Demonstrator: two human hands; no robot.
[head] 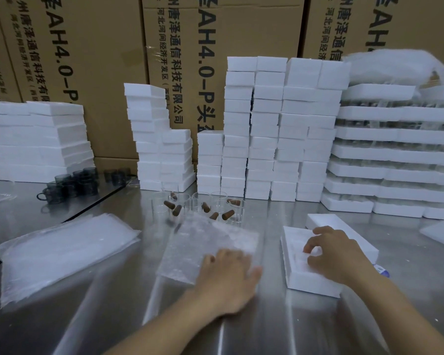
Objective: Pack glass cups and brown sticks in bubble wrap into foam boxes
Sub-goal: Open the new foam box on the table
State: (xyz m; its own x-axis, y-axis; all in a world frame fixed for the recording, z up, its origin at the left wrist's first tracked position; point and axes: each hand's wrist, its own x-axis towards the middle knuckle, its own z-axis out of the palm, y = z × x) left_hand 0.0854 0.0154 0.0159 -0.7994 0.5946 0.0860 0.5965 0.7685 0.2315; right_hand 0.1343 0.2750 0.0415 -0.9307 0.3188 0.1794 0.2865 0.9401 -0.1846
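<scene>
One cloudy bubble wrap (205, 239) under flat left fingers (237, 260); right fingers (312, 243) curled, hold unclear.

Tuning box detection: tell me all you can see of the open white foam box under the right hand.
The open white foam box is rectangular, polystyrene-like, with thick walls and shallow moulded recesses inside. It lies flat, open side up, on the shiny metal table, front right. The right hand rests on it, fingers curled into a recess; anything beneath them is hidden. A second white foam piece lies just behind it.
</scene>
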